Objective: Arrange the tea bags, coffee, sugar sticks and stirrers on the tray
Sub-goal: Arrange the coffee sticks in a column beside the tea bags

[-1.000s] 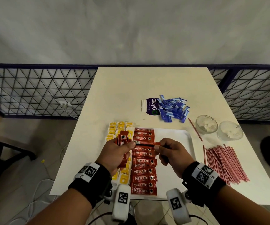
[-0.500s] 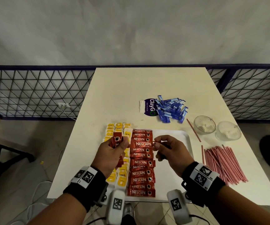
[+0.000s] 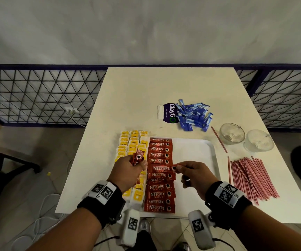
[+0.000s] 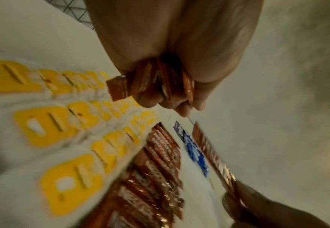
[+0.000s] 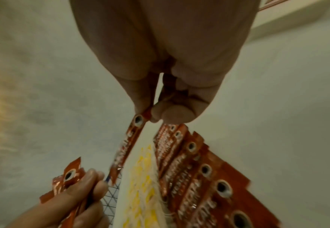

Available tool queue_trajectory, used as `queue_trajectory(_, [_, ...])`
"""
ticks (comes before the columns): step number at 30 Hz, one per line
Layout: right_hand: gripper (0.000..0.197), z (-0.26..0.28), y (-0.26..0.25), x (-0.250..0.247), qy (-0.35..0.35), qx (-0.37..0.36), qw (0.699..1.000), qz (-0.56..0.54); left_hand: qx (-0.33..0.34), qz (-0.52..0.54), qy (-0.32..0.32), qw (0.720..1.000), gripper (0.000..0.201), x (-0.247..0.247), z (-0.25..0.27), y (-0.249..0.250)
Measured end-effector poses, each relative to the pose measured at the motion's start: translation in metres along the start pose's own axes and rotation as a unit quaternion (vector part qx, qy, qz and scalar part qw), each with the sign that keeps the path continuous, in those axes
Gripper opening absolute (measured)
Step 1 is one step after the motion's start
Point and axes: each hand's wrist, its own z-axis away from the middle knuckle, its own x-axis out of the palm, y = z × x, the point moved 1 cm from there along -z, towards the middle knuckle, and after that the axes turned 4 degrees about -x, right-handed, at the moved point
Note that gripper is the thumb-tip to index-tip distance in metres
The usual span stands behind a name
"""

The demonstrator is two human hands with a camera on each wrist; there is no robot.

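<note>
Cafe-type spot, white table, wire-mesh railing, tiled floor

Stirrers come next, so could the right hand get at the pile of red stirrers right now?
Probably not yet: the right hand pinches a coffee stick over the tray. The red stirrers lie uncovered to its right, so the path looks free once its grip is emptied.

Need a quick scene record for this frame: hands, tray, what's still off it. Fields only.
left hand: grips a bunch of coffee sticks
right hand: pinches one coffee stick by its end, over the coffee column
tray: tea bags in left columns, coffee column beside them, right part bare
off tray: blue sugar sticks, stirrers, two glass cups
</note>
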Motion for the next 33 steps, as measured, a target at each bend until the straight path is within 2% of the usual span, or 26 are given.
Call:
queue_trajectory(3, [0.012, -0.003, 0.025, -0.003, 0.023, 0.048, 0.998, 0.039, -0.016, -0.053, 0.018, 0.998, 0.017, -0.012, -0.005, -0.017])
queue_trajectory(7, [0.010, -0.008, 0.043, 0.002, 0.032, 0.085, 0.992, 0.089, -0.035, -0.053, 0.017, 0.998, 0.015, -0.020, -0.003, -0.027])
queue_trajectory(11, [0.010, -0.017, 0.051, 0.005, 0.036, 0.092, 0.986, 0.135, -0.040, -0.058, 0.020, 0.997, 0.012, -0.025, -0.002, -0.032])
queue_trajectory(20, [0.029, -0.019, 0.058, 0.012, 0.065, 0.106, 0.973, 0.193, -0.039, -0.070, 0.011, 0.997, 0.013, -0.031, -0.002, -0.039])
queue_trajectory(24, [0.025, -0.018, 0.057, 0.015, 0.086, 0.100, 0.969, 0.209, -0.032, -0.076, 0.008, 0.997, 0.012, -0.031, -0.002, -0.040])
queue_trajectory(30, [0.014, -0.020, 0.056, 0.017, 0.081, 0.079, 0.966, 0.234, -0.032, -0.079, -0.001, 0.996, 0.013, -0.030, -0.002, -0.041])
queue_trajectory(33, [0.014, -0.022, 0.055, 0.016, 0.075, 0.072, 0.957, 0.269, -0.031, -0.081, -0.017, 0.996, 0.012, -0.029, -0.001, -0.041])
